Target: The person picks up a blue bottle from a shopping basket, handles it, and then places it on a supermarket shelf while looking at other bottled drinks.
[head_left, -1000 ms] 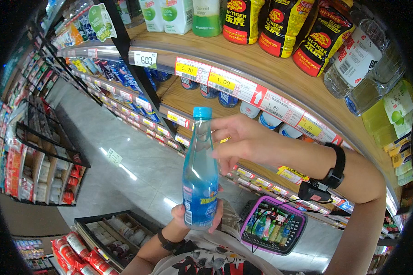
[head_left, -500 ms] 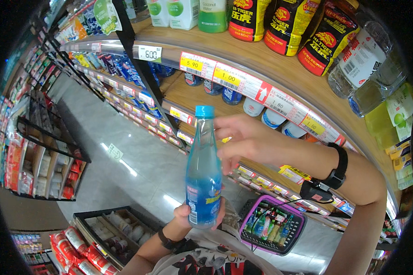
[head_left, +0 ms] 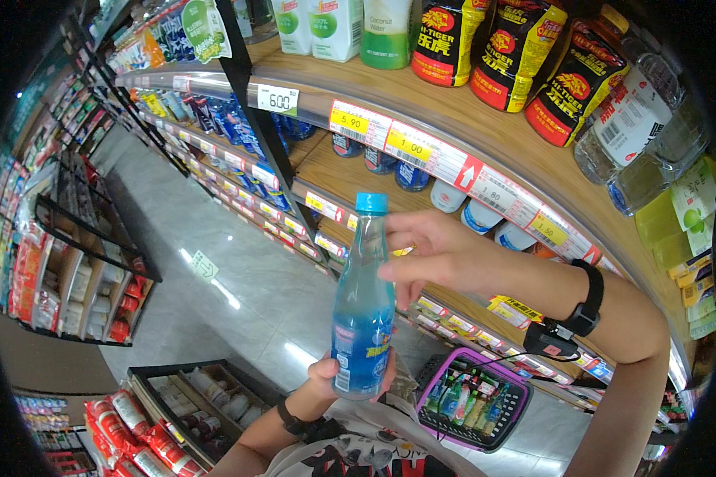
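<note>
An upright clear bottle [head_left: 363, 318] with a light-blue cap and a blue label stands in front of my body. My left hand [head_left: 324, 380] is wrapped round its base. Beside the bottle's neck is my right hand [head_left: 437, 256], its fingers apart and the thumb tip at the bottle's side. Whether those fingertips touch the bottle I cannot tell, since they partly overlap it. A black strap with a small device sits on my right forearm.
Ahead and to the right curves a drinks shelf [head_left: 318, 75] holding cartons, black-and-red bottles [head_left: 445, 40] and a clear water bottle lying tilted. A purple-rimmed black basket [head_left: 429, 385] with several bottles is at lower right. Low display racks [head_left: 147, 374] stand on the left.
The whole view has shifted slightly, so shelf, bottle and hands appear a little further right and lower. The left hand's hold on the bottle is the same; the right-hand fingers have shifted slightly.
</note>
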`<state>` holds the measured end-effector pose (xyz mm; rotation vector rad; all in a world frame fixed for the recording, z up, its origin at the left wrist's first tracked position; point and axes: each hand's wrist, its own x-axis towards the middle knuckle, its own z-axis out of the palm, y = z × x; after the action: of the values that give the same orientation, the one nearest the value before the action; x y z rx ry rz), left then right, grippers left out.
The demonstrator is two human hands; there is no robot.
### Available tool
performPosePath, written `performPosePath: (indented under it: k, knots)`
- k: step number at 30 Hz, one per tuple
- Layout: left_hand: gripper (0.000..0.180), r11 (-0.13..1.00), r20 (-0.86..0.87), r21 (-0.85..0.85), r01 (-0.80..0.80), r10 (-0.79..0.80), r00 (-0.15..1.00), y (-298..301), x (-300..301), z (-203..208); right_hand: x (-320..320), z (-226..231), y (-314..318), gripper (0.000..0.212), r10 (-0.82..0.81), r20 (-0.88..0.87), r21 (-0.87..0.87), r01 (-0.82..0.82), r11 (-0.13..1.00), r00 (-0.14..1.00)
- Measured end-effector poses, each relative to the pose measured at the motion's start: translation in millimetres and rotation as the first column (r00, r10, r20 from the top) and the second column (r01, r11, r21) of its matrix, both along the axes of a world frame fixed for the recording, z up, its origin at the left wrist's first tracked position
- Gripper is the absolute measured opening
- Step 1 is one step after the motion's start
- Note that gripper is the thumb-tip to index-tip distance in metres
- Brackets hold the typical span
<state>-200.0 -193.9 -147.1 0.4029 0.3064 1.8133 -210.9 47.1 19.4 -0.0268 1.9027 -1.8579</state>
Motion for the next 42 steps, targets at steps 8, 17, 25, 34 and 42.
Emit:
performPosePath:
  k: [8,17,25,34,42]
  knots:
    - [0.097,0.997,-0.034,-0.07,-0.035,0.033,0.999,1,1,0,0,-3,2,0.042,-0.004,0.011,0.003,0.004,1.0,1.0]
    - [0.074,0.874,-0.431,-0.32,-0.366,0.21,0.877,-4,-2,21,-3,-2,0,0.038,-0.002,-0.1,0.126,0.014,0.992,0.995]
    - [0.08,0.713,-0.868,-0.321,-0.623,0.042,0.495,-14,-13,30,-3,-9,-3,0.038,-0.036,-0.002,0.209,0.036,0.977,0.999]
    - [0.081,0.694,-0.868,-0.278,-0.665,0.115,0.483,-8,-16,29,-6,-5,-2,0.046,-0.046,0.031,0.28,0.036,0.959,0.998]
    - [0.081,0.69,-0.944,-0.233,-0.685,0.008,0.329,3,-25,39,-3,-14,2,0.055,0.026,-0.004,0.225,-0.025,0.974,1.0]
